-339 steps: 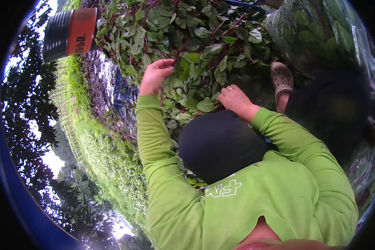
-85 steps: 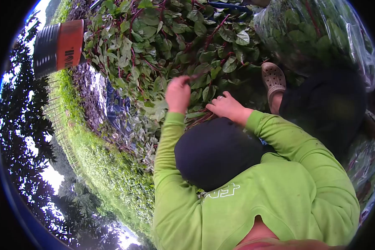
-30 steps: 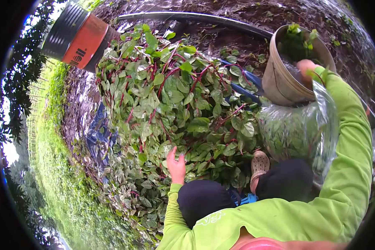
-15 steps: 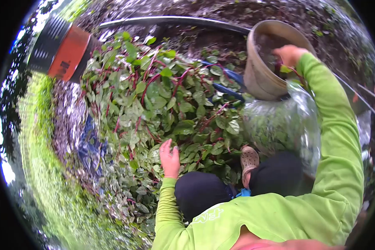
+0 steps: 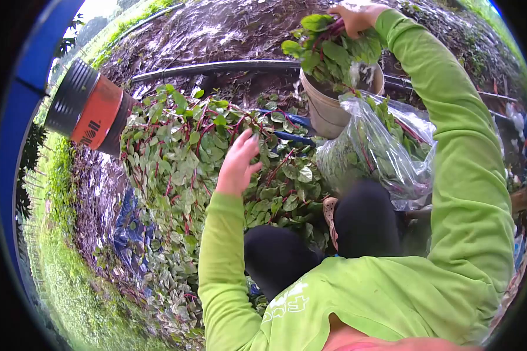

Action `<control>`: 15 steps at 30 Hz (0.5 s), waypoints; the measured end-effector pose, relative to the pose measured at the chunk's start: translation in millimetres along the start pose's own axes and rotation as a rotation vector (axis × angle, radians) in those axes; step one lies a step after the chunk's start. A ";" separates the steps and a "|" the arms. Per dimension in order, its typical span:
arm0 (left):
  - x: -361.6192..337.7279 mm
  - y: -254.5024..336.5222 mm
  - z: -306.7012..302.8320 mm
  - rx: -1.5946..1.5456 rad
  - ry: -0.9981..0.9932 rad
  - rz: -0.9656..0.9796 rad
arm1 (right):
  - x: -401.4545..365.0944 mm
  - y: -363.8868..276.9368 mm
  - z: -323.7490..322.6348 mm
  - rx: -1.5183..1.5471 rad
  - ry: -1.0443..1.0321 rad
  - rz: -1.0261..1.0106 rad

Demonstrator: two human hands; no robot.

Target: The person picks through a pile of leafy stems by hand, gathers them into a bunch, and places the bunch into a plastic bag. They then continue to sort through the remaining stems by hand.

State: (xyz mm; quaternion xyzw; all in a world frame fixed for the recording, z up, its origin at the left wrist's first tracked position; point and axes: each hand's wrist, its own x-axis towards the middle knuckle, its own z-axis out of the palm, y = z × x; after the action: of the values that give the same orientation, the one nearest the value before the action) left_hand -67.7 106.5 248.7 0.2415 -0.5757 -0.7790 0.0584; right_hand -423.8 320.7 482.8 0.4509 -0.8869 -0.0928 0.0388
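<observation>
From up here I see my right grip point(image 5: 357, 14) raised at the top of the frame, closed on a bunch point(image 5: 328, 50) of green leaves with red stems. The bunch hangs right over the tan bucket point(image 5: 325, 108). Just beside the bucket, a clear bag point(image 5: 392, 158) holds more leaves and lies against my dark knee. My left grip point(image 5: 237, 167) is empty, fingers spread, just above the leaf heap point(image 5: 175, 152) on the ground. An orange-and-black pot point(image 5: 91, 108) lies tipped at the heap's left edge, and a black pipe point(image 5: 216, 67) crosses the soil beyond it.
</observation>
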 end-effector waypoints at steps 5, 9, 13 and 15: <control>75.0 -3.1 7.4 -0.445 0.022 -0.168 | -11.2 -63.3 -48.0 0.001 0.101 -0.176; 87.9 -40.1 -3.3 -0.963 0.190 -0.116 | -19.1 -148.0 -60.3 0.168 -0.066 -0.183; 72.5 -93.5 -53.3 -0.043 0.222 0.191 | -52.2 -213.7 -53.8 0.329 0.007 -0.318; 58.3 -95.4 -74.0 0.511 0.381 0.217 | -36.6 -240.9 -34.3 0.440 -0.011 -0.345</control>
State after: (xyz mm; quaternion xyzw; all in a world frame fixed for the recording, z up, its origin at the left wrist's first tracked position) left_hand -68.2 52.2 126.1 0.3268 -0.7535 -0.5396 0.1851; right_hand -206.0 207.1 468.8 0.5924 -0.7960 0.0940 -0.0813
